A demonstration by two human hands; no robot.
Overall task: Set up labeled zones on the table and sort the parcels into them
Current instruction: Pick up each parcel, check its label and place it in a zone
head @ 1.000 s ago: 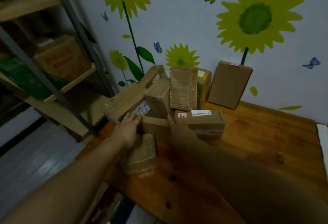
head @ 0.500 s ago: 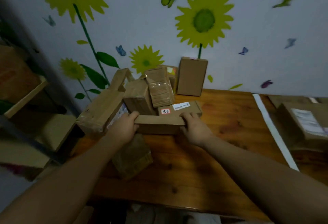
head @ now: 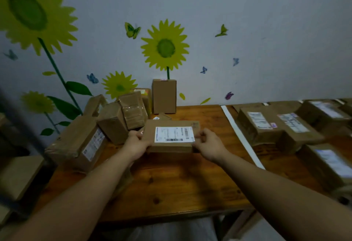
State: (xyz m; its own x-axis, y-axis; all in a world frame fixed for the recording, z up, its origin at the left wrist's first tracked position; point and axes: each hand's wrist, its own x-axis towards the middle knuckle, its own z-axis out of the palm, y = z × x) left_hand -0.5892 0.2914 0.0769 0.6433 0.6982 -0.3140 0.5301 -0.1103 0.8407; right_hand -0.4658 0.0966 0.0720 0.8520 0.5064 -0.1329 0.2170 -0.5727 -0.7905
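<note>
I hold a flat brown parcel (head: 171,146) with a white shipping label facing up, just above the wooden table (head: 171,183). My left hand (head: 136,143) grips its left end and my right hand (head: 209,144) grips its right end. Behind it on the left stands a heap of unsorted parcels (head: 122,116), with a long box (head: 76,141) lying at the table's left edge. A white tape strip (head: 242,135) runs front to back across the table. Right of the strip lie several labelled parcels (head: 276,126).
An upright box (head: 164,96) leans against the sunflower wall at the back. Shelving with cardboard (head: 17,174) stands at the far left. Bare wood lies between the heap and the tape strip, and in front of my hands.
Both hands took the flat parcel by its ends and lifted it off the heap, turning it so the white label faces up. The view swung right, showing the tape strip and parcels beyond.
</note>
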